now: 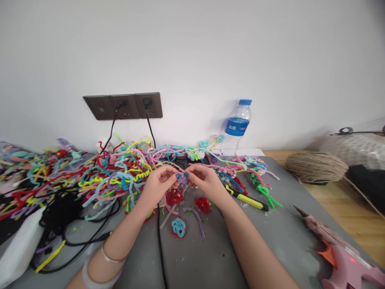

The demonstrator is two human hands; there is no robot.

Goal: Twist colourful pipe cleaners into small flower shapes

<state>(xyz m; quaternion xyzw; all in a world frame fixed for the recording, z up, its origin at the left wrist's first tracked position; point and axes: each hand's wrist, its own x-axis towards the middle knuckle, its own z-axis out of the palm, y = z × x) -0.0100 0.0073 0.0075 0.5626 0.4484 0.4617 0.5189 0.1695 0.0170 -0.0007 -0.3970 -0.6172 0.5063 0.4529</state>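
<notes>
My left hand [163, 179] and my right hand [201, 179] meet over the grey mat, thumbs and fingers pinched on a small purple pipe-cleaner flower [181, 178] between them. Below it lie a red pipe-cleaner flower [174, 196] and a second red one [203, 204]. Closer to me are a light-blue pipe-cleaner flower [178, 227] with a red edge and a loose purple pipe-cleaner piece [197, 220]. My fingers cover part of the purple flower.
Tangled pipe cleaners [117, 172] pile up along the wall. A yellow-black utility knife [248, 199] lies right of my hands, a pink glue gun [339, 249] at front right. A water bottle [238, 126] and twine [315, 165] stand behind. A black cable [160, 249] crosses the mat.
</notes>
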